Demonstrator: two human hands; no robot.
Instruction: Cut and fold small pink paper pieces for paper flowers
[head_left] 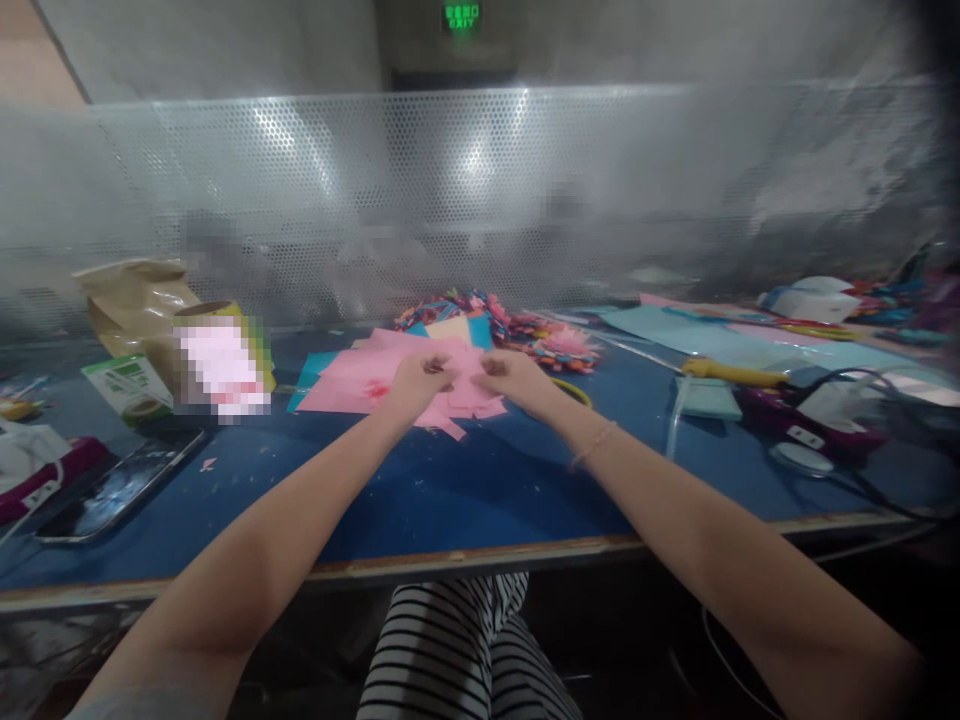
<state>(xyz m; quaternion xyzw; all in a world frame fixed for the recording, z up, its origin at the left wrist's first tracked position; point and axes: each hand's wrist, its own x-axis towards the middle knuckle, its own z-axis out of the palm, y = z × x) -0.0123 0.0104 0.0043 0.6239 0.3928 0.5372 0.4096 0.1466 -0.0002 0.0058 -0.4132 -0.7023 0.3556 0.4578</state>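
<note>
Left hand: the left hand (pixel 420 385) has its fingers curled in, tips nearly together over the pink paper (pixel 349 378); blur hides whether a sheet is pinched.
Right hand: the right hand (pixel 519 382) faces it, curled likewise, a narrow gap between; I cannot tell what, if anything, it has hold of.
Pink paper: centre of the table (pixel 487 510), beneath and between both hands.
Risk at the stack: loose, overlapping sheets could slide apart if a wrist drags across them; thin paper could crease or tear if the hands pulled unevenly.
Phone: the phone (pixel 120 490) is a flat, glossy slab.
Bag: the brown bag (pixel 124 300) looks like creased paper, upright and slightly shiny.
Blue sheet: the blue sheet (pixel 305 375) is flat, peeking out beside the pink.
Paper heap: the heap of cut paper (pixel 566 348) is frilly, multicoloured, rounded.
Tool: the yellow-handled tool (pixel 739 374) is long and smooth, seemingly plastic.
Power strip: the purple power strip (pixel 802 432) is hard and rounded, cables looping about it.
</note>
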